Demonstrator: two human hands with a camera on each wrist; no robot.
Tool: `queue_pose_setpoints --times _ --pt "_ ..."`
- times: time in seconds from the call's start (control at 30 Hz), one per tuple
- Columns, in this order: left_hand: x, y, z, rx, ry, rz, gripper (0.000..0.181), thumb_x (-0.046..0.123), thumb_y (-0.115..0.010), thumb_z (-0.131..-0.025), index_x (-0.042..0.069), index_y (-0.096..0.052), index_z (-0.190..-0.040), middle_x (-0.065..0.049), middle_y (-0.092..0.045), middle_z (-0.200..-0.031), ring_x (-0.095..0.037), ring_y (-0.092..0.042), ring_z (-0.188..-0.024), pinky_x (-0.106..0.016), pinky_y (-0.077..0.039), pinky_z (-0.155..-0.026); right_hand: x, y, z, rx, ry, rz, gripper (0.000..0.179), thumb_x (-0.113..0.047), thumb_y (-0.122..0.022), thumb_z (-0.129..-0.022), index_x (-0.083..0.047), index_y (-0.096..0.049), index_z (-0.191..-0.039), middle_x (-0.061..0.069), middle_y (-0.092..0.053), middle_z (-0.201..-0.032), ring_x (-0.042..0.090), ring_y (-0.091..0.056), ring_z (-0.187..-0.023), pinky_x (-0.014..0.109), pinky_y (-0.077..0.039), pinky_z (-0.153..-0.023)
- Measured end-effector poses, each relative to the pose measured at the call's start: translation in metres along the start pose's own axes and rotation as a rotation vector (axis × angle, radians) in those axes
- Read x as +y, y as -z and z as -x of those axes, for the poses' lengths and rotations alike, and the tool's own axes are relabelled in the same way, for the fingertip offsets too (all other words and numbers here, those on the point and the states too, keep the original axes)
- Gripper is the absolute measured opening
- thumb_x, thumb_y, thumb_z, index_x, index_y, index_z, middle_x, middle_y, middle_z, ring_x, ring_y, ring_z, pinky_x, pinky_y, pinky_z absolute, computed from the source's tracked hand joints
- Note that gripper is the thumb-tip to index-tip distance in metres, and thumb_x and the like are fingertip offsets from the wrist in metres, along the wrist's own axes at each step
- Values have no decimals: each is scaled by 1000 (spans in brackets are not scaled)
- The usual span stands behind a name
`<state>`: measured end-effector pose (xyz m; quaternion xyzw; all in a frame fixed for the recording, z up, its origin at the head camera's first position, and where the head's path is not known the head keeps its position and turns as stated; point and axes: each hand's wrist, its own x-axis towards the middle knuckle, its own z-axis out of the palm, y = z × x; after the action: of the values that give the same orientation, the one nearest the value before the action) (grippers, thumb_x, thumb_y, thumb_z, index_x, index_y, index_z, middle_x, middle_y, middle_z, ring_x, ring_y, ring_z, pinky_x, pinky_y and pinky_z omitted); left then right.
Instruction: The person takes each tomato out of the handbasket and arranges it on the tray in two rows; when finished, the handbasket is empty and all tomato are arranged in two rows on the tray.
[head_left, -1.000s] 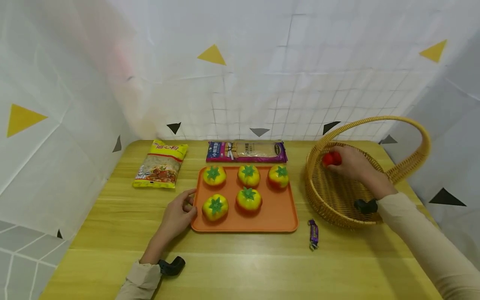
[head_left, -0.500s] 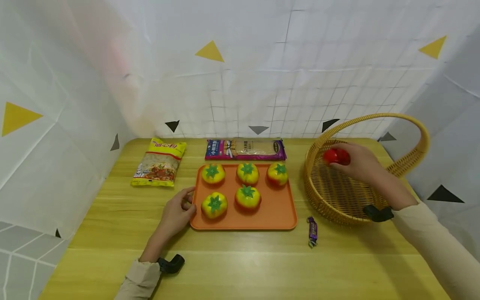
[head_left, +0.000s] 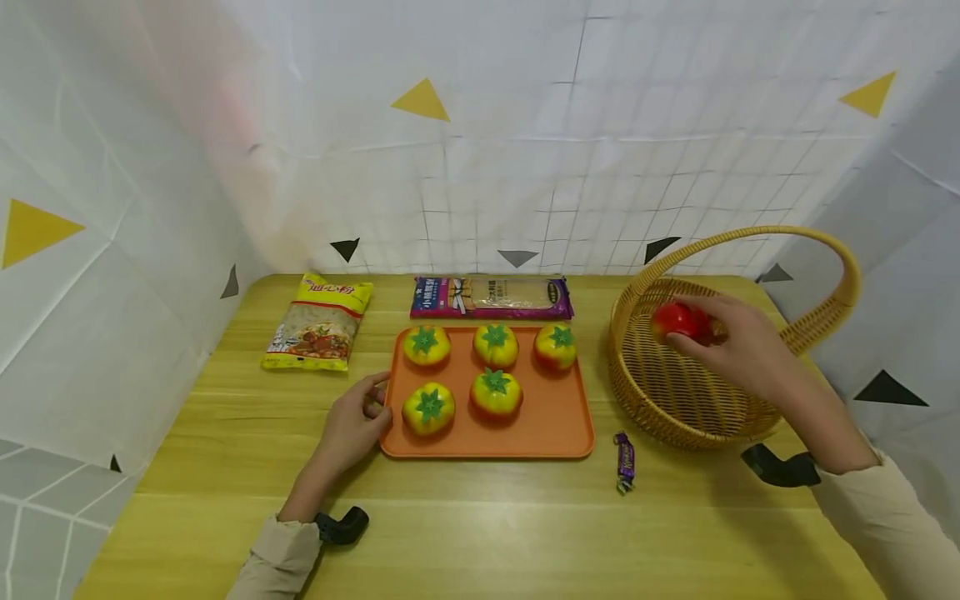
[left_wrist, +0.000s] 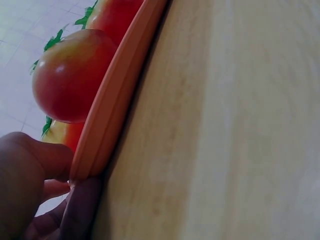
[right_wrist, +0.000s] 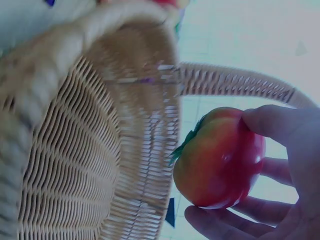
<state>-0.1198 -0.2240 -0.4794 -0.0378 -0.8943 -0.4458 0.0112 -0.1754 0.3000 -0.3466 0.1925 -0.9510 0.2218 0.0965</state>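
My right hand (head_left: 742, 342) holds a red toy tomato (head_left: 681, 323) above the wicker basket (head_left: 624, 375). In the right wrist view the thumb and fingers curl round the tomato (right_wrist: 220, 157), whose green leafy top faces the basket wall. At the left, my left hand (head_left: 352, 429) pinches the left edge of the orange tray (head_left: 555, 429). The left wrist view shows the tray's rim (left_wrist: 107, 110) between thumb and fingers. Several yellow-red toy tomatoes with green tops, one of them the tomato (head_left: 429, 410) nearest my left hand, sit on the tray in two rows.
A yellow food packet (head_left: 318, 323) lies at the back left. Behind the tray is a purple noodle packet (head_left: 491, 298). A small purple-wrapped candy (head_left: 624, 462) lies between tray and basket. The basket's tall handle (head_left: 787, 231) arches above its right side. A white sheet hangs behind the table.
My right hand has lifted the tomato from inside the basket and drawn it slightly right and towards me. The left hand stays at the tray's edge.
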Motion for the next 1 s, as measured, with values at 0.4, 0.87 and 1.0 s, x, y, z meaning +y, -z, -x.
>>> queue_pose_setpoints --times 0.4,0.87,1.0 --pt "2 1 -1 0 12 6 57 4 -66 -90 11 -53 -145 -8 -63 -102 -14 -65 -79 -31 -52 -69 -35 6 23 89 34 -35 58 -25 -82 -84 -8 -61 -136 14 -62 -120 30 -62 -100 8 -44 -71" --pt "0 0 0 -6 13 2 57 4 -66 -90 12 -52 -145 -8 -63 -102 -14 -65 -80 -33 -53 -71 -63 -5 36 215 180 35 68 -12 -90 -70 -10 -63 -133 11 -62 -122 29 -66 -95 23 -55 -75" --pt "1 0 0 -6 18 4 57 4 -66 -90 12 -52 -145 -8 -63 -103 -14 -66 -80 -34 -53 -70 -69 -11 37 237 229 9 71 -12 -91 -66 -11 -64 -132 9 -63 -125 28 -66 -100 2 -34 -83"
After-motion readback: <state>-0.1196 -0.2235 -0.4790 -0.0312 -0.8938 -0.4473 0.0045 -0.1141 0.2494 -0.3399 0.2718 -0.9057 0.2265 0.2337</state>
